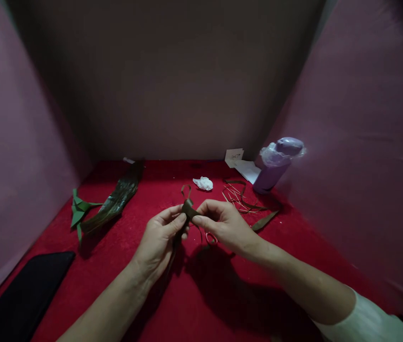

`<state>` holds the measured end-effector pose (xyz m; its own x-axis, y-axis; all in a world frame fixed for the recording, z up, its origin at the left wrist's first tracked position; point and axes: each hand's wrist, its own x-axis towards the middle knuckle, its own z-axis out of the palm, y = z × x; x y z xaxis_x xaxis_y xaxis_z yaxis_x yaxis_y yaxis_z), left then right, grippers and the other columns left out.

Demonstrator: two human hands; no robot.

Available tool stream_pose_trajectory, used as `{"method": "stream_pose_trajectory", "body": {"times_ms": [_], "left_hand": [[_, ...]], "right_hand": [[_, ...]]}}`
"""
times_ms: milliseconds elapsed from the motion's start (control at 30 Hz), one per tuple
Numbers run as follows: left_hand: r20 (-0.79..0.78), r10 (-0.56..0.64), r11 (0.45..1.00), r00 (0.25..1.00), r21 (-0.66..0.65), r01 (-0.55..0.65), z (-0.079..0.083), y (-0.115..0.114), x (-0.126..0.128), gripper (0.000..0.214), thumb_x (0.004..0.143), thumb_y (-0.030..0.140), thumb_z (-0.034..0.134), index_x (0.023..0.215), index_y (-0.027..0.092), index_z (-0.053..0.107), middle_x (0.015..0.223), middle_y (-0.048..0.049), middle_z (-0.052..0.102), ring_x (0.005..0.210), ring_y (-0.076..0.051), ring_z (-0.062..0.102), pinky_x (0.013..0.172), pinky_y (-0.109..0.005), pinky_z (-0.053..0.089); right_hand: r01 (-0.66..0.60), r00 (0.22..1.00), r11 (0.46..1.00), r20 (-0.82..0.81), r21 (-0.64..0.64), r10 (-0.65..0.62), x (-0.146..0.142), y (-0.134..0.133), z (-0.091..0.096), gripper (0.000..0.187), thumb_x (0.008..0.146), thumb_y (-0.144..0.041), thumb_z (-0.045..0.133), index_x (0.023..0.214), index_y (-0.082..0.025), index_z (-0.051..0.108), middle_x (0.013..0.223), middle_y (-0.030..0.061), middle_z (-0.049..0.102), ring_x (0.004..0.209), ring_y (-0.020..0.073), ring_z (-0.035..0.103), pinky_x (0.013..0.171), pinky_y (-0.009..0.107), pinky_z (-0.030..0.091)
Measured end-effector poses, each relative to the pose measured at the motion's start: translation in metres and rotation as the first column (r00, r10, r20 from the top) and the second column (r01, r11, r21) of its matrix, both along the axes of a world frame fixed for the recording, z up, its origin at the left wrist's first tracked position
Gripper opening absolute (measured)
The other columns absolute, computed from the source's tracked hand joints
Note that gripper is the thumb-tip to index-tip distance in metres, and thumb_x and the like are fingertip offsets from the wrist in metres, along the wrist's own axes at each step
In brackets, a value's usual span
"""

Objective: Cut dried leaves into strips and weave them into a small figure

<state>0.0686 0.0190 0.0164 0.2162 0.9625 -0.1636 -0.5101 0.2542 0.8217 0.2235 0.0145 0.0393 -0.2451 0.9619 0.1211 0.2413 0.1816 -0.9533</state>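
Above the middle of the red cloth, my left hand (pixel 162 235) pinches a dark green leaf strip (pixel 188 207) between thumb and fingers. A thin loop stands up from its top, and a long dark length hangs below my left palm. My right hand (pixel 224 223) grips the same strip from the right, thumb and forefinger closed on its folded end. Just under my right fingers lies a red ring-shaped handle (pixel 211 238), perhaps of scissors, mostly covered by the hand.
A bundle of leaves in clear wrap (pixel 119 197) and a folded green leaf figure (pixel 79 209) lie left, with a black pad (pixel 26 294) nearer. Crumpled white tissue (pixel 204 183), thin sticks (pixel 238 197), leaf scraps (pixel 265 221), white cards (pixel 247 170) and a purple container (pixel 271 176) stand beyond and right.
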Motion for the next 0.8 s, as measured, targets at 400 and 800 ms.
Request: {"method": "stream_pose_trajectory", "body": {"times_ms": [400, 800], "left_hand": [[0.044, 0.055, 0.998, 0.998, -0.011, -0.054, -0.003, 0.006, -0.002, 0.03, 0.059, 0.004, 0.072, 0.089, 0.009, 0.067, 0.069, -0.0024, 0.061, 0.054, -0.006, 0.051, 0.047, -0.015, 0.039], [-0.018, 0.037, 0.999, 0.999, -0.003, -0.037, -0.001, 0.003, -0.001, 0.03, 0.061, 0.002, 0.068, 0.09, 0.009, 0.065, 0.075, -0.0044, 0.064, 0.056, -0.006, 0.053, 0.05, -0.016, 0.041]], "right_hand": [[-0.084, 0.979, 0.961, -0.202, -0.263, 0.03, 0.001, 0.001, -0.014, 0.021, 0.077, -0.03, 0.058, 0.067, -0.018, 0.044, 0.05, -0.0066, 0.048, 0.035, 0.0048, 0.038, 0.034, 0.017, 0.028], [-0.081, 0.993, 0.947, -0.104, -0.31, 0.051, 0.021, 0.003, -0.017, 0.024, 0.076, -0.035, 0.06, 0.071, -0.018, 0.045, 0.056, -0.0036, 0.053, 0.043, 0.0077, 0.048, 0.042, 0.021, 0.037]]}}
